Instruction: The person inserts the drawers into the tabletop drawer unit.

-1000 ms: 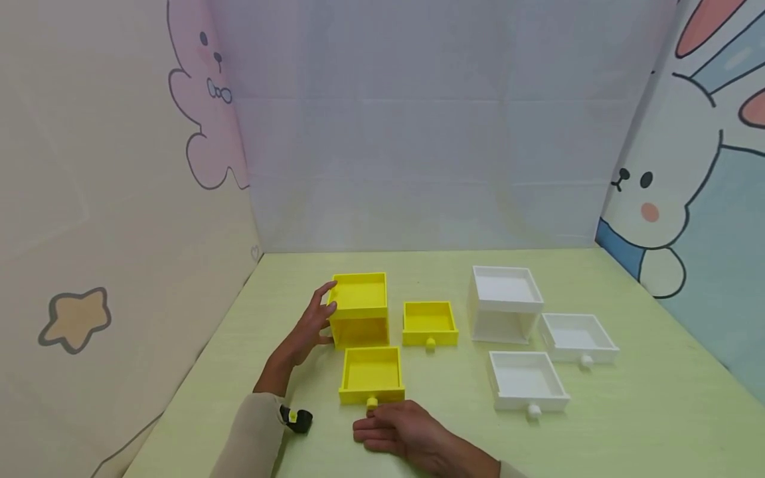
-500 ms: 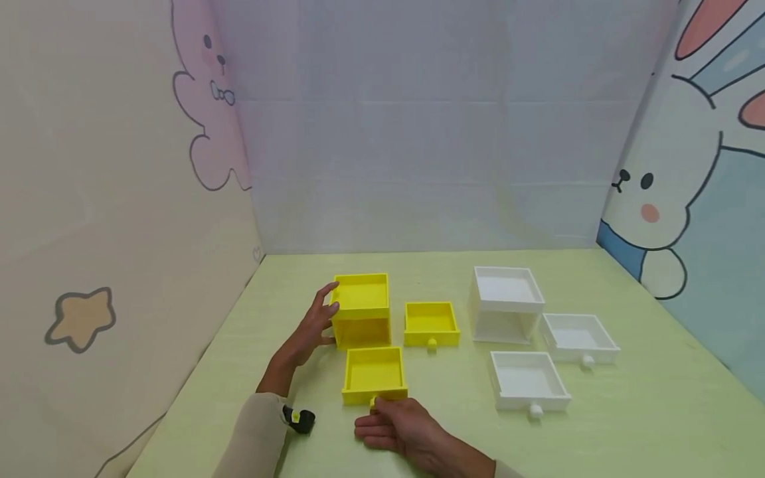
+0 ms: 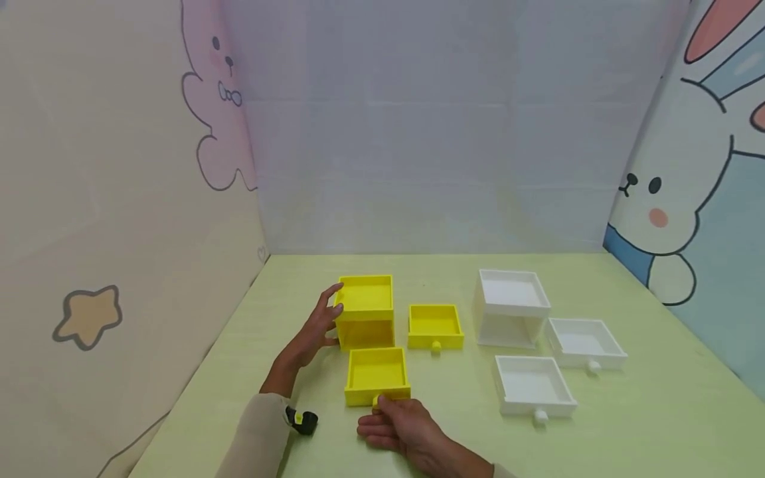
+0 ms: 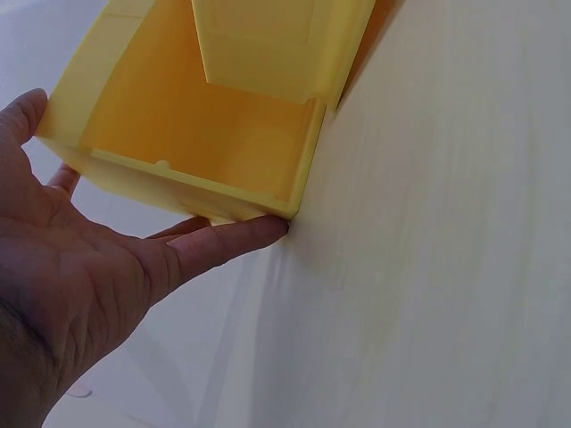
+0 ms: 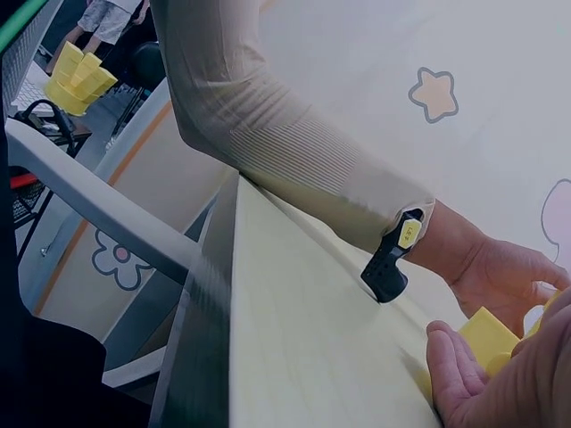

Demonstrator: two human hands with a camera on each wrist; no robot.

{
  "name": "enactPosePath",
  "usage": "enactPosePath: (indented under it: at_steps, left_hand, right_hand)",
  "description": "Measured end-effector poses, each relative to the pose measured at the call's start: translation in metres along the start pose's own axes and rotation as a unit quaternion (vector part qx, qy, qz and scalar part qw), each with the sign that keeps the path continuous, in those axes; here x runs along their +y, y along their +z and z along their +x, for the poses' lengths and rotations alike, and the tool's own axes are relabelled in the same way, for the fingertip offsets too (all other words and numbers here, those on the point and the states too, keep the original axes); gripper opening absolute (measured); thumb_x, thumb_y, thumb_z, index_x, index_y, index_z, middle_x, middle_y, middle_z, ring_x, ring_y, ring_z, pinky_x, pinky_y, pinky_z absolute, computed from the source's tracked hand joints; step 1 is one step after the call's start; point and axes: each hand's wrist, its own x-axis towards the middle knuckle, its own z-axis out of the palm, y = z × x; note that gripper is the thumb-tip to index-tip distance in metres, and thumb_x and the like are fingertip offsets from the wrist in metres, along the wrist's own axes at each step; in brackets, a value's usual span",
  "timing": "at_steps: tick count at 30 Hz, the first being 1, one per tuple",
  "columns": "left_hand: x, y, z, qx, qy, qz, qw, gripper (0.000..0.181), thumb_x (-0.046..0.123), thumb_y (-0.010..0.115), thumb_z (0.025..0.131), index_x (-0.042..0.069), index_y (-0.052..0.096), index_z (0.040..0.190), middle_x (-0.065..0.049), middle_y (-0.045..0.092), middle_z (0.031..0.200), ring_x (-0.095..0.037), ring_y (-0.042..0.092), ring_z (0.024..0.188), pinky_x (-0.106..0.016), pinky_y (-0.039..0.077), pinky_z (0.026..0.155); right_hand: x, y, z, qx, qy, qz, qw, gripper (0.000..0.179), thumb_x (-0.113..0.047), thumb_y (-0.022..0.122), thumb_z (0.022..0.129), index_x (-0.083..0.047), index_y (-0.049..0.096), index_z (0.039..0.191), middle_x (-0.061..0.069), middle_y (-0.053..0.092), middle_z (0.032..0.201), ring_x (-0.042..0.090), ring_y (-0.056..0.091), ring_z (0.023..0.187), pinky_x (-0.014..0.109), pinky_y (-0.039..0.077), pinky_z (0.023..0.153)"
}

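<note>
White drawer set on a pale green table [image 3: 627, 411]

A white cabinet [image 3: 512, 309] stands well right of the grips; two white drawers [image 3: 534, 386] [image 3: 584, 341] lie before and beside it, and a small yellow drawer [image 3: 435, 325] lies nearer.

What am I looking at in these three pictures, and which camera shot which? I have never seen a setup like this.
No machine here: a person works with two bare hands and wears three cameras. The wide picture comes from the head, looking down at a pale green table. The other two come from the wrists, so each shows its own hand close up.

On the table stand a yellow cabinet shell and a white cabinet shell, each with two loose drawers beside it.

The left hand lies flat against the yellow shell's side, fingers straight; the left wrist view shows the same. The right hand has its grip on the small knob of the near yellow drawer, in front of the shell's opening.

The black thing on the left wrist is that wrist's camera.
</note>
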Motion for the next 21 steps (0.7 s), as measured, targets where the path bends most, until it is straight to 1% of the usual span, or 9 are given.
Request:
enactPosePath:
  at_steps: [4, 6, 12, 16, 21]
  left_hand:
    - [-0.0005, -0.0007, -0.0015, -0.007, 0.011, -0.005, 0.9999, 0.054, 0.044, 0.040, 0.105, 0.041, 0.018, 0.154, -0.017, 0.011, 0.161, -0.058, 0.028, 0.138, -0.073, 0.036, 0.097]
    - [0.0005, -0.0009, -0.0020, -0.008, 0.013, -0.007, 0.9999, 0.054, 0.044, 0.041, 0.105, 0.042, 0.018, 0.154, -0.017, 0.010, 0.161, -0.058, 0.028, 0.138, -0.073, 0.036, 0.097]
    - [0.0010, 0.0016, -0.0014, -0.005, 0.006, 0.001, 1.0000, 0.055, 0.046, 0.041, 0.105, 0.042, 0.018, 0.154, -0.018, 0.015, 0.160, -0.056, 0.032, 0.136, -0.070, 0.040, 0.096]
    - [0.0010, 0.0000, -0.0020, -0.011, 0.013, 0.002, 0.9999, 0.056, 0.044, 0.041, 0.105, 0.041, 0.016, 0.155, -0.021, 0.016, 0.159, -0.057, 0.031, 0.136, -0.069, 0.041, 0.096]
    - [0.0012, -0.0005, -0.0024, -0.008, 0.013, 0.000, 0.9999, 0.056, 0.044, 0.043, 0.105, 0.041, 0.016, 0.154, -0.023, 0.022, 0.155, -0.056, 0.034, 0.136, -0.069, 0.041, 0.095]
  right_hand:
    - [-0.0006, 0.0004, 0.0015, 0.004, 0.006, 0.002, 1.0000, 0.031, -0.018, 0.045, 0.107, 0.011, 0.057, 0.109, 0.019, 0.073, 0.098, 0.026, 0.074, 0.089, 0.034, 0.058, 0.079]
    - [-0.0011, 0.0003, 0.0017, 0.002, 0.004, 0.005, 1.0000, 0.031, -0.017, 0.045, 0.107, 0.011, 0.057, 0.111, 0.019, 0.073, 0.098, 0.026, 0.073, 0.090, 0.034, 0.058, 0.080]
    - [-0.0005, -0.0001, -0.0003, 0.001, -0.003, 0.007, 1.0000, 0.030, -0.014, 0.046, 0.107, 0.013, 0.058, 0.113, 0.021, 0.073, 0.099, 0.026, 0.073, 0.090, 0.035, 0.058, 0.080]
    - [0.0006, 0.0012, 0.0004, 0.000, -0.012, 0.005, 0.9999, 0.030, -0.014, 0.049, 0.106, 0.013, 0.059, 0.115, 0.020, 0.073, 0.099, 0.025, 0.074, 0.088, 0.034, 0.058, 0.079]
    - [0.0021, 0.0028, 0.0013, -0.006, -0.026, 0.001, 0.9996, 0.031, -0.014, 0.050, 0.105, 0.013, 0.059, 0.115, 0.021, 0.073, 0.099, 0.024, 0.074, 0.088, 0.034, 0.058, 0.078]
